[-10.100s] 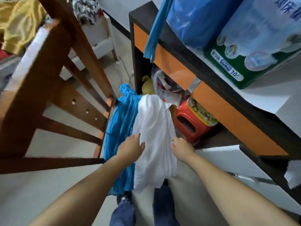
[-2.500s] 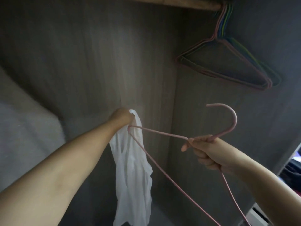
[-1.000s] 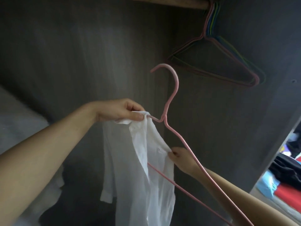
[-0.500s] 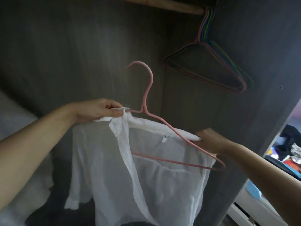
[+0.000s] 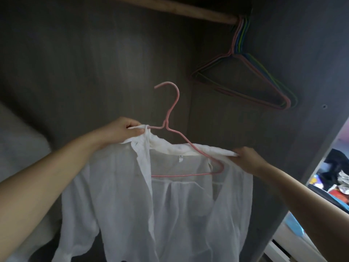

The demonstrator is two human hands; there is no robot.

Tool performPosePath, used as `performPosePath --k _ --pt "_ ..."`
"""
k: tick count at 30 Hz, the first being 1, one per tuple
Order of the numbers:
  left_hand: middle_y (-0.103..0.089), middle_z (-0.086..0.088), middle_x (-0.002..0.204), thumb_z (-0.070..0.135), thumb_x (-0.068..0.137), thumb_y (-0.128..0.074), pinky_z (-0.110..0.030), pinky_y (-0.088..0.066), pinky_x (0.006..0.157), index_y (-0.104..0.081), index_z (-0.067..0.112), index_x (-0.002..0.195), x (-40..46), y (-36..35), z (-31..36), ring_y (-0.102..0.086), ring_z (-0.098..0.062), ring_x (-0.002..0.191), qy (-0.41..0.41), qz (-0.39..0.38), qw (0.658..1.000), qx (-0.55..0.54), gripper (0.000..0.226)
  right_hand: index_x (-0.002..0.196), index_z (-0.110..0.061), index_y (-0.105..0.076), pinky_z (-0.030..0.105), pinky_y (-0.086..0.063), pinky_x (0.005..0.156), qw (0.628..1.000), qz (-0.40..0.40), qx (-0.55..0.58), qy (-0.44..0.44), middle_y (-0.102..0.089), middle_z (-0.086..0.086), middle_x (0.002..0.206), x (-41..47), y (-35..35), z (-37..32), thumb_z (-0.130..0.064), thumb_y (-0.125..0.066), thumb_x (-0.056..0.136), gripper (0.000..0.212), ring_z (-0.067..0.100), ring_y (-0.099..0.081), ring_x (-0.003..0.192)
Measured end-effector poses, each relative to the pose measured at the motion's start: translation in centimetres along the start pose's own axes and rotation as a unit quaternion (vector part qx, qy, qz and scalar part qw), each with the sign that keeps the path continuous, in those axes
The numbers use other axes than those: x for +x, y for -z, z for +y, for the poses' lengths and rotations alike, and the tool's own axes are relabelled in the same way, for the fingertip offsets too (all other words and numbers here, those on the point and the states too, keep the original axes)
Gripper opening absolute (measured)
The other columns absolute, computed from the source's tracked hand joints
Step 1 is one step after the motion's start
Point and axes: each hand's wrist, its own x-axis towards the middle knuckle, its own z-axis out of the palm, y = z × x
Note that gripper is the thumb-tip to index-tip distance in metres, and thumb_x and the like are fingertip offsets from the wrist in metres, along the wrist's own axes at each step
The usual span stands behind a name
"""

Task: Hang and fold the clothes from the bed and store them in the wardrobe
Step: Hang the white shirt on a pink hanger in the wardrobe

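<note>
White shirt (image 5: 170,195) half-seated on pink wire hanger (image 5: 171,118) below wardrobe rod (image 5: 179,11); left hand (image 5: 122,129) pinches collar, right hand (image 5: 247,157) grips shoulder seam; thin fabric may slide off the uncovered left arm.

This is a home bedroom, seen from inside an open dark grey wood-grain wardrobe (image 5: 94,63). A round wooden hanging rail (image 5: 188,11) crosses its top edge, and a bunch of thin coloured wire hangers (image 5: 243,80) hangs at the rail's right end. Past the wardrobe's right edge lies a heap of dark and red household clutter (image 5: 336,176).
</note>
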Motion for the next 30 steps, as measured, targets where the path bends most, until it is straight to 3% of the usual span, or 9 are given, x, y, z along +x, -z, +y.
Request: performPosePath --k 4,8,12,15,17,19,22,25,30 --pt "-0.057 -0.011 0.080 0.013 0.096 -0.055 -0.028 -0.034 0.069 -0.066 -0.008 0.094 0.0 -2.2 0.3 -0.048 -0.014 0.075 0.000 0.053 0.999 -0.005 0.024 0.063 -0.025 -0.060 0.010 -0.037 0.042 0.990 -0.033 0.136 -0.005 -0.056 -0.008 0.058 -0.5 0.2 -4.7 -0.022 -0.052 0.098 0.036 0.012 -0.055 0.058" --pt "-0.055 -0.002 0.066 0.011 0.094 -0.057 -0.028 -0.033 0.061 -0.065 0.001 0.076 -0.2 -4.3 -0.3 -0.045 -0.005 0.062 -0.026 0.143 0.989 0.002 0.021 0.113 -0.028 -0.066 0.016 -0.044 0.046 0.956 -0.061 0.286 0.023 -0.063 -0.005 0.072 -2.0 -0.2 -10.6 -0.027 -0.046 0.100 0.024 0.002 -0.055 0.054" --pt "-0.065 0.000 0.077 0.013 0.094 -0.058 -0.031 -0.042 0.070 -0.069 0.010 0.086 -1.3 -4.5 -1.3 -0.055 -0.011 0.072 -0.049 0.219 0.974 0.005 0.013 0.149 -0.030 -0.026 0.004 -0.039 0.057 0.980 -0.112 0.145 0.082 -0.058 -0.010 0.098 -4.3 0.0 -12.9 -0.032 -0.045 0.100 0.053 0.004 -0.054 0.081" --pt "-0.069 -0.006 0.095 0.011 0.092 -0.059 -0.032 -0.044 0.081 -0.072 0.008 0.099 -2.4 -3.9 -1.5 -0.061 -0.018 0.088 -0.062 0.274 0.960 0.021 0.014 0.154 -0.025 -0.005 0.007 -0.035 0.079 0.939 -0.301 0.013 0.164 -0.059 -0.009 0.118 -6.4 0.5 -13.4 -0.034 -0.047 0.099 0.070 0.000 -0.056 0.095" --pt "-0.067 -0.007 0.095 0.009 0.092 -0.059 -0.027 -0.042 0.080 -0.071 0.009 0.099 -3.0 -3.3 -1.4 -0.060 -0.018 0.090 -0.080 0.288 0.954 0.010 0.014 0.152 -0.021 -0.023 0.013 -0.042 0.085 0.896 -0.381 0.006 0.229 -0.063 -0.029 0.102 -7.1 1.7 -13.7 -0.032 -0.049 0.098 0.060 -0.011 -0.057 0.085" --pt "-0.066 -0.009 0.093 0.007 0.092 -0.059 -0.021 -0.042 0.078 -0.071 0.015 0.097 -3.5 -2.7 -1.2 -0.059 -0.014 0.087 -0.103 0.288 0.952 -0.028 0.015 0.133 -0.028 -0.056 0.013 -0.046 0.082 0.935 -0.206 0.024 0.288 -0.063 -0.037 0.096 -6.3 3.7 -13.6 -0.031 -0.054 0.096 0.037 -0.014 -0.059 0.085" --pt "-0.067 -0.012 0.092 0.009 0.094 -0.057 -0.021 -0.044 0.077 -0.068 0.022 0.095 -3.8 -1.6 -0.9 -0.057 -0.008 0.083 -0.115 0.279 0.949 -0.094 0.017 0.132 -0.037 -0.052 0.019 -0.045 0.081 0.960 0.065 0.003 0.271 -0.058 -0.020 0.107 -4.1 7.2 -13.3 -0.035 -0.058 0.091 0.041 -0.001 -0.055 0.092" --pt "-0.060 -0.009 0.081 0.009 0.095 -0.054 -0.026 -0.040 0.075 -0.069 0.009 0.094 -3.7 -1.4 -0.9 -0.052 -0.006 0.076 -0.124 0.277 0.950 -0.078 0.014 0.117 -0.029 -0.059 0.031 -0.047 0.075 0.966 -0.031 -0.077 0.244 -0.060 -0.011 0.096 -2.6 7.2 -13.4 -0.040 -0.049 0.096 0.026 0.010 -0.058 0.084" --pt "-0.057 -0.009 0.103 -0.001 0.094 -0.053 -0.010 -0.037 0.082 -0.066 -0.006 0.111 -3.3 -1.4 -1.4 -0.054 -0.017 0.095 -0.098 0.377 0.921 0.014 0.022 0.076 -0.021 -0.055 0.036 -0.042 0.058 0.979 0.033 -0.023 0.201 -0.058 -0.003 0.066 -1.4 6.6 -12.4 -0.026 -0.045 0.099 0.026 0.018 -0.056 0.062"
